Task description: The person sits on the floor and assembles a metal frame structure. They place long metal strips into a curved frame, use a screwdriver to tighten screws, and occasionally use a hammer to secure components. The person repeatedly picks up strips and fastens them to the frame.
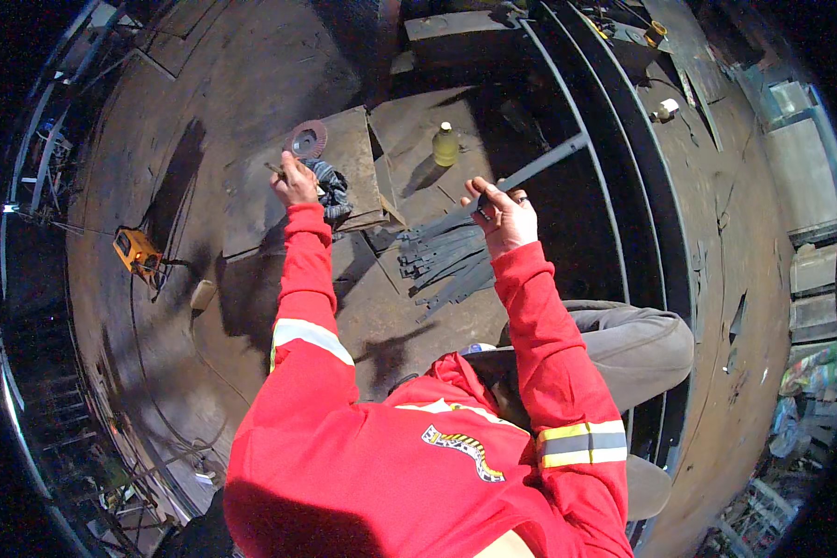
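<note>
My left hand (296, 181) is closed above a flat plate (259, 223). A small thin object pokes out from its fingers, too small to name. Close by it lie a reddish flap disc (317, 130) and a bunched grey-and-black striped cloth (333, 191). In my right hand (507, 219) the fingers and thumb pinch the near end of a flat metal strip (551, 159). From there the strip slants up to the right, toward a long steel beam. Below and left of that hand, a loose pile of dark flat metal strips (442, 256) lies on the floor.
A bottle of yellow-green liquid (445, 149) stands beyond the pile. Long steel beams (614, 177) curve past on the right, beside my bent knee (637, 349). On the left floor sit a yellow device (138, 251) and a trailing cable (135, 321). A white item (665, 110) lies far right.
</note>
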Demonstrator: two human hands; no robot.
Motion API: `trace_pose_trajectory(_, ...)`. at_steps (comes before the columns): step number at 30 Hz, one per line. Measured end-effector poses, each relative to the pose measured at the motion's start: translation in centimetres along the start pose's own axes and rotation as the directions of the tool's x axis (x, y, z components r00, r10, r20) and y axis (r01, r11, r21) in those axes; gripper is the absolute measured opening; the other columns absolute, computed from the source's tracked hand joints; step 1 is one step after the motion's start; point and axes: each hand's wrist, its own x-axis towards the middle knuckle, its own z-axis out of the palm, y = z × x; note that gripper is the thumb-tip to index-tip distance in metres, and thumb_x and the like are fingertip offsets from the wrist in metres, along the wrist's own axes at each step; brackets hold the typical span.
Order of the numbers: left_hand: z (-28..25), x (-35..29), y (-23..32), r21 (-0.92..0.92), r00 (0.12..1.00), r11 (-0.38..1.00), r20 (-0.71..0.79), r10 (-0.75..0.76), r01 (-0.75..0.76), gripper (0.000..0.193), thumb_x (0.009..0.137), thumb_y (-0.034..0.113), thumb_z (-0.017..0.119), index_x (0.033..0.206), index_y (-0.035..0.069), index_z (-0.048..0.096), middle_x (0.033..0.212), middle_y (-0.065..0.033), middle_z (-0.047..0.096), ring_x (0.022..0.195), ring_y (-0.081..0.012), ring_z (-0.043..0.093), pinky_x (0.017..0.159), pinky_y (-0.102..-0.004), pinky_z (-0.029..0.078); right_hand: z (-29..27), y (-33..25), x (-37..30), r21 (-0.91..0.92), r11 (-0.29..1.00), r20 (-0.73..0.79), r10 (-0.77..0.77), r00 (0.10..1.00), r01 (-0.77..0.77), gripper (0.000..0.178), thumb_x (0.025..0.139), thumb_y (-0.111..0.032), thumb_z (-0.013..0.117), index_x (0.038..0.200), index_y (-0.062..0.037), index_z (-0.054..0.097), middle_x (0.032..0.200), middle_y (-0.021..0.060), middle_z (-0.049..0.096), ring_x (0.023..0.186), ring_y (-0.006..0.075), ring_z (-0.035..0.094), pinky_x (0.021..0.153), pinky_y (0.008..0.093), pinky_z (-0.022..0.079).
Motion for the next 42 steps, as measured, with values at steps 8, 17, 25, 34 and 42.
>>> trace_pose_trajectory(8, 0.5, -0.1, -0.1, 0.028, 1.000, 1.000, 0.023, -0.010, 0.009, 0.047, 0.094, 0.029, 0.050, 0.052, 0.014, 0.036, 0.043, 0.0012, 0.037, 0.033, -0.0111, 0.034, 0.034, -0.0281, 0.028, -2.7, -0.7, 2.4, 0.066, 0.998, -0.058, 0.016, 0.998, -0.012, 0.020, 0.085, -0.005, 0.060, 0.104, -0.0041, 0.055, 0.089, 0.0100, 0.064, 0.065, 0.0164, 0.059, 0.056, 0.0290, 0.050)
trace_pose_trajectory(17, 0.4, 0.1, -0.2, -0.015, 0.999, 1.000, 0.049, 0.002, -0.001, 0.049, 0.094, 0.028, 0.052, 0.050, 0.015, 0.035, 0.043, 0.0042, 0.037, 0.033, -0.0087, 0.034, 0.034, -0.0270, 0.027, -2.7, -1.0, 2.3, -0.339, 0.939, -0.264, -0.042, 0.963, -0.052, 0.012, 0.075, -0.016, 0.068, 0.083, -0.0112, 0.061, 0.079, 0.0026, 0.066, 0.067, 0.0123, 0.061, 0.059, 0.0304, 0.043)
trace_pose_trajectory(25, 0.3, 0.3, -0.4, 0.045, 1.000, 0.999, 0.028, 0.009, -0.010, 0.049, 0.093, 0.028, 0.053, 0.049, 0.012, 0.039, 0.043, 0.0002, 0.042, 0.033, -0.0117, 0.037, 0.035, -0.0279, 0.030, -2.6, -0.3, 2.2, -0.159, 0.987, -0.273, -0.020, 0.962, -0.025, 0.014, 0.073, -0.005, 0.069, 0.078, -0.0001, 0.058, 0.074, 0.0089, 0.062, 0.059, 0.0198, 0.062, 0.054, 0.0316, 0.056)
trace_pose_trajectory(34, -0.2, 1.2, -1.5, 0.027, 0.998, 0.999, 0.045, 0.044, -0.045, 0.046, 0.093, 0.023, 0.054, 0.051, 0.012, 0.037, 0.045, 0.0025, 0.038, 0.035, -0.0094, 0.036, 0.035, -0.0276, 0.028, -2.8, 1.1, 3.0, 0.051, 0.996, -0.352, 0.088, 0.932, -0.075, 0.011, 0.073, -0.001, 0.067, 0.076, 0.0048, 0.058, 0.074, 0.0129, 0.060, 0.062, 0.0225, 0.062, 0.058, 0.0339, 0.060)
trace_pose_trajectory(42, -0.5, 1.2, -1.2, 0.161, 0.995, 0.983, 0.063, 0.075, -0.085, 0.046, 0.094, 0.025, 0.051, 0.052, 0.014, 0.036, 0.044, 0.0013, 0.037, 0.033, -0.0110, 0.033, 0.034, -0.0286, 0.029, -2.0, 1.9, 2.2, 0.083, 0.995, -0.192, 0.071, 0.979, -0.056, 0.020, 0.078, -0.001, 0.066, 0.094, 0.0053, 0.056, 0.081, 0.0139, 0.061, 0.068, 0.0237, 0.064, 0.061, 0.0345, 0.060)
